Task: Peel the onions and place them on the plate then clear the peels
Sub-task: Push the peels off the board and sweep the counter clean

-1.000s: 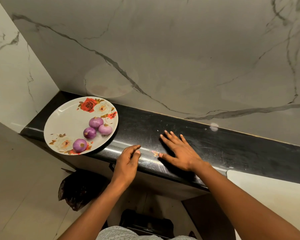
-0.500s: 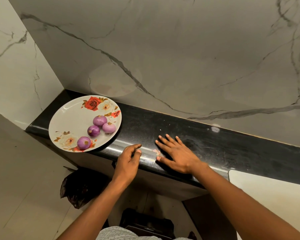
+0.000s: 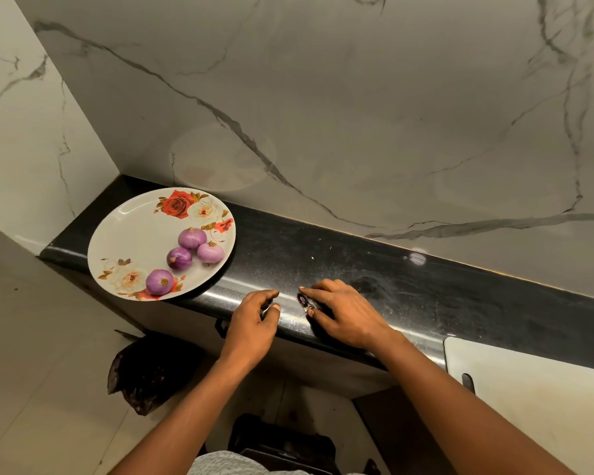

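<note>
Four plated onions [image 3: 179, 258] are waiting while the right hand [image 3: 348, 313] is curling round peel scraps [image 3: 304, 301], needing sweeping into the cupped left hand [image 3: 252, 318], contents unclear.

View: one wide-angle camera worn on the person's head.
Position: above the black counter [image 3: 443, 303], on its front side.
Facing: forward and steeply down, toward the marble wall [image 3: 357, 114] behind the counter.
Nearness: close; the left hand [image 3: 254, 320] and right hand [image 3: 347, 313] sit mid-frame at the counter's front edge.
</note>
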`<control>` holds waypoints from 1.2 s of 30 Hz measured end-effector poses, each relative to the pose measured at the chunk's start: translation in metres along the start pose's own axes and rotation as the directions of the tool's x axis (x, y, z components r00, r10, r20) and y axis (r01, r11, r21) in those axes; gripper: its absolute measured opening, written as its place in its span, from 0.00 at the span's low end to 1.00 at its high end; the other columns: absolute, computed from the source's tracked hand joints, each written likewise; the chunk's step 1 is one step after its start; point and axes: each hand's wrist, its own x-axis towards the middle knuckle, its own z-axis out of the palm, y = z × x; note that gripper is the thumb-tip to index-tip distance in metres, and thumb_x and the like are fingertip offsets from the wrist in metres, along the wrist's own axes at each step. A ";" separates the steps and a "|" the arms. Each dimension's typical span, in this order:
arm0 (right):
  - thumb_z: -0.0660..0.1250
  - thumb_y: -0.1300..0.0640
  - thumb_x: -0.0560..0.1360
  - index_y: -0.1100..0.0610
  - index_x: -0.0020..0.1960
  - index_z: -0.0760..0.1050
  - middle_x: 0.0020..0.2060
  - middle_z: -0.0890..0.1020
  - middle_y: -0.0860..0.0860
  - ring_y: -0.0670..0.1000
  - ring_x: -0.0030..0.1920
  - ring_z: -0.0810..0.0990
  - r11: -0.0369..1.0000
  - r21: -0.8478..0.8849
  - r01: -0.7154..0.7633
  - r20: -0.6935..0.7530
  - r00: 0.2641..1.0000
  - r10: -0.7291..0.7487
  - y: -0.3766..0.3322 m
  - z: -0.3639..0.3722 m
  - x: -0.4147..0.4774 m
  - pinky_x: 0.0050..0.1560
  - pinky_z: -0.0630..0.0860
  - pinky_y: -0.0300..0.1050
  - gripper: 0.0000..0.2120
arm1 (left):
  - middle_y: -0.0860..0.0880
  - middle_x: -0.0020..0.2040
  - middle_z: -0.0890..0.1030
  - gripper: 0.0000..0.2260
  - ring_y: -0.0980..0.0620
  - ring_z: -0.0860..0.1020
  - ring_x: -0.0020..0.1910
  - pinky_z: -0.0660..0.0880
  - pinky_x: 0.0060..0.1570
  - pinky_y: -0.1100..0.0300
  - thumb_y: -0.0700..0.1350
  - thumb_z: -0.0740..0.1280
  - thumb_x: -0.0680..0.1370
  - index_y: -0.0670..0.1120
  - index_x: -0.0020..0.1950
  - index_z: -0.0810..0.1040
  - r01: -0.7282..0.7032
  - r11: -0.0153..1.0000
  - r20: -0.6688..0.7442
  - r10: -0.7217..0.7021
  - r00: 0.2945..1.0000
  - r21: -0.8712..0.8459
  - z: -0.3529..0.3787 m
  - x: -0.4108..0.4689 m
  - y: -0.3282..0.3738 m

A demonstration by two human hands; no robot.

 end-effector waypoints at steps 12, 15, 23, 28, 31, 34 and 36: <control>0.49 0.34 0.85 0.47 0.85 0.54 0.85 0.53 0.47 0.49 0.85 0.52 0.987 -0.156 -0.037 -0.004 0.999 0.037 0.007 0.009 -0.035 0.85 0.46 0.52 0.32 | 0.57 0.64 0.78 0.15 0.58 0.78 0.65 0.76 0.69 0.54 0.43 0.69 0.83 0.49 0.70 0.80 -0.074 0.992 0.042 0.070 0.997 0.104 -0.002 0.000 -0.004; 0.41 0.29 0.84 0.48 0.86 0.43 0.85 0.40 0.45 0.46 0.84 0.36 0.976 -0.200 -0.079 0.019 0.996 0.085 -0.002 0.026 -0.049 0.84 0.37 0.57 0.37 | 0.57 0.64 0.79 0.15 0.58 0.78 0.65 0.76 0.68 0.53 0.42 0.69 0.83 0.50 0.69 0.81 -0.077 0.992 0.031 0.075 0.997 0.097 -0.001 0.001 -0.004; 0.41 0.30 0.84 0.45 0.86 0.40 0.85 0.40 0.44 0.47 0.84 0.34 0.984 -0.122 -0.129 -0.001 0.991 0.130 -0.021 0.044 -0.037 0.84 0.36 0.59 0.35 | 0.56 0.64 0.79 0.14 0.58 0.78 0.65 0.76 0.67 0.55 0.42 0.69 0.83 0.50 0.68 0.81 -0.083 0.991 0.033 0.080 0.996 0.101 0.001 0.004 -0.002; 0.57 0.33 0.83 0.44 0.81 0.65 0.75 0.71 0.43 0.48 0.75 0.67 0.979 0.034 -0.200 -0.212 0.956 0.202 -0.013 0.041 -0.025 0.79 0.62 0.52 0.30 | 0.57 0.64 0.79 0.15 0.60 0.78 0.63 0.76 0.66 0.58 0.41 0.69 0.82 0.50 0.69 0.81 -0.068 0.993 0.031 0.065 0.997 0.096 0.000 0.006 -0.001; 0.61 0.32 0.80 0.42 0.76 0.73 0.63 0.78 0.40 0.45 0.63 0.72 0.971 0.075 -0.228 -0.240 0.941 0.239 -0.009 0.042 -0.011 0.69 0.68 0.50 0.27 | 0.57 0.64 0.79 0.15 0.60 0.77 0.63 0.76 0.66 0.59 0.40 0.69 0.82 0.50 0.68 0.81 -0.066 0.993 0.027 0.064 0.998 0.096 0.001 0.006 -0.002; 0.65 0.32 0.79 0.40 0.68 0.81 0.55 0.78 0.36 0.43 0.54 0.71 0.956 0.142 -0.257 -0.289 0.913 0.288 -0.011 0.049 -0.002 0.62 0.68 0.50 0.22 | 0.57 0.63 0.79 0.14 0.60 0.78 0.63 0.76 0.65 0.59 0.40 0.69 0.82 0.50 0.67 0.82 -0.068 0.992 0.024 0.066 0.998 0.101 0.002 0.006 -0.004; 0.69 0.34 0.78 0.40 0.63 0.84 0.51 0.79 0.36 0.43 0.51 0.72 0.940 0.215 -0.267 -0.351 0.877 0.329 -0.012 0.056 0.002 0.60 0.68 0.51 0.18 | 0.57 0.63 0.79 0.14 0.60 0.78 0.62 0.76 0.65 0.59 0.40 0.70 0.81 0.50 0.67 0.82 -0.073 0.992 0.014 0.072 0.997 0.104 0.003 0.007 -0.004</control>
